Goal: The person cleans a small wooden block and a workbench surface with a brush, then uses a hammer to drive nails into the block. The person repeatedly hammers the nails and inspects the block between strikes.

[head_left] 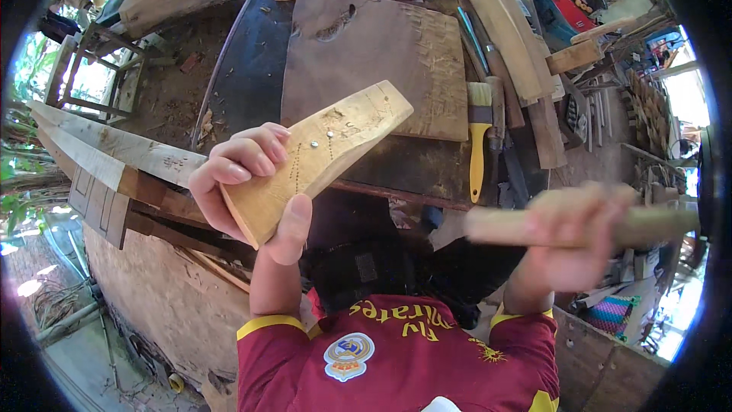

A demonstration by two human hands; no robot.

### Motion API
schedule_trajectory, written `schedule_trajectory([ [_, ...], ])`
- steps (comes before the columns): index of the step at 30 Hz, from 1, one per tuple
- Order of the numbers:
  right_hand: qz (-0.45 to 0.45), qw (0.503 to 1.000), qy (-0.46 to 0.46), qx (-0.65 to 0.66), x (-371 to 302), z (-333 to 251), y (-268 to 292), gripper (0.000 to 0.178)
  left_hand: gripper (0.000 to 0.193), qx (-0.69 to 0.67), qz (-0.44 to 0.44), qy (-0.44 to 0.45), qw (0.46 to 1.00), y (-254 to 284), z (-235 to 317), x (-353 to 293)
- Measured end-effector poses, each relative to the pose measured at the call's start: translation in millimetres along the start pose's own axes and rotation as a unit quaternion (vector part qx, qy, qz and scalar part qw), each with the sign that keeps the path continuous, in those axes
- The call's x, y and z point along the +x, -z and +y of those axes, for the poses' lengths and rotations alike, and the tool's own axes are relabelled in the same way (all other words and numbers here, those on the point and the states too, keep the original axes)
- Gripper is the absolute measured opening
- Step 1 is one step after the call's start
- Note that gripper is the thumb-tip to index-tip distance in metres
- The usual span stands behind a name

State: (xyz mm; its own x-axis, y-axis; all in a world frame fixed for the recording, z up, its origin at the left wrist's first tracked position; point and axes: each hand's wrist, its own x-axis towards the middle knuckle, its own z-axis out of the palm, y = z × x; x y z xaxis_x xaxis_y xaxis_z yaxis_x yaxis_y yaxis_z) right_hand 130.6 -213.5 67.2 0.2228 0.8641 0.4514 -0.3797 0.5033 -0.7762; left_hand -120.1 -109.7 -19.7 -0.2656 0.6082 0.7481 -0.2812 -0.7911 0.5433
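The pale wooden piece [316, 160], flat and tapered with small pencil marks and tiny holes on its face, is being held up in the air in front of the person's chest, tilting from its lower left end up toward its upper right end. The left hand [248, 183] is gripping it firmly at that lower end, fingers curling over the top face and the thumb pressing up against the edge beneath. Well off to the right of that grip, the right hand [572, 240] is closing tightly around a wooden stick [579, 225], which is lying roughly level and is smeared by motion blur, so its ends are hard to make out. Beyond the held piece, a dark wooden board [374, 61] is lying flat on the workbench [252, 69]. Just to the right of the board, a paintbrush [478, 137] with a yellow handle is resting on the bench, its bristles pointing away from the person. Further right, several long wooden planks [511, 30] are lying side by side.
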Motion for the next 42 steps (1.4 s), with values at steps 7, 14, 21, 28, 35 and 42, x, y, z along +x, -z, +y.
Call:
schedule_trajectory([
  [7, 0.007, 0.847, -0.478, -0.231, -10.9, 42.0, 13.7, 0.015, 0.050, 0.011, 0.000, 0.011, 1.000, 1.1, 3.3, 4.4],
  [14, 0.054, 0.968, -0.078, -0.231, -4.7, 9.6, 6.2, 0.016, 0.051, 0.023, 0.006, 0.021, 0.999, 2.4, 6.1, 3.3],
  [21, 0.018, 0.978, 0.130, -0.160, 21.9, -1.8, 7.0, 0.012, 0.052, 0.011, 0.003, 0.027, 1.000, 1.8, 4.4, 4.3],
  [28, 0.021, 0.981, -0.132, -0.143, -19.7, 43.5, -11.3, 0.021, 0.051, -0.004, -0.002, 0.028, 1.000, 5.5, 3.4, 4.9],
  [35, -0.051, 0.817, -0.434, -0.376, -15.4, 24.0, 7.0, 0.023, 0.051, -0.008, 0.003, 0.024, 1.000, 16.7, -2.0, 4.3],
  [42, -0.073, 0.973, -0.035, -0.218, -10.8, -1.6, 25.6, 0.018, 0.052, -0.005, -0.010, 0.018, 1.000, 10.2, -0.5, 4.8],
])
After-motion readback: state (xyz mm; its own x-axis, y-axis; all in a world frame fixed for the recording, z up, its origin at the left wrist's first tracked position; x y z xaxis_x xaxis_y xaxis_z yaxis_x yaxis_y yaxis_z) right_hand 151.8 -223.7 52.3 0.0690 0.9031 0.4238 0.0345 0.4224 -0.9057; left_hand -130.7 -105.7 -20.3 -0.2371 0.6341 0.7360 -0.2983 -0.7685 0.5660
